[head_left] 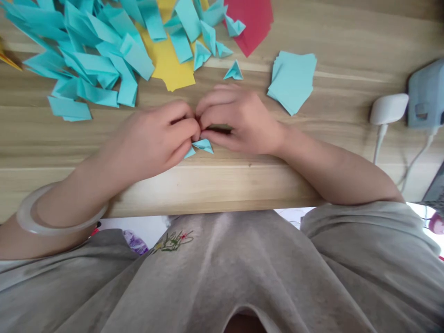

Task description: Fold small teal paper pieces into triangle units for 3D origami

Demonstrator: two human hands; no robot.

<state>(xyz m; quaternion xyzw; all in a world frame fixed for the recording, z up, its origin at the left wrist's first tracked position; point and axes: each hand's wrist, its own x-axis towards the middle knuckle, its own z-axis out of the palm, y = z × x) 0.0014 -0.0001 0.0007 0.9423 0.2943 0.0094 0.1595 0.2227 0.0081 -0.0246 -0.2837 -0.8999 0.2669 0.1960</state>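
My left hand [156,138] and my right hand [239,120] meet at the middle of the wooden table [222,185], fingertips pinched together. Between them sits a small folded piece of light blue paper [203,145]; only its pointed corners show below my fingers. Both hands are closed on it, pressing it against the tabletop. A pale bangle [52,217] circles my left wrist.
Several folded blue paper strips [90,60] lie heaped at the far left over yellow sheets [169,60]. A red sheet [253,23] lies behind. A stack of blue squares [293,78] sits right of my hands. A white plug [388,108] and grey device [426,95] stand at right.
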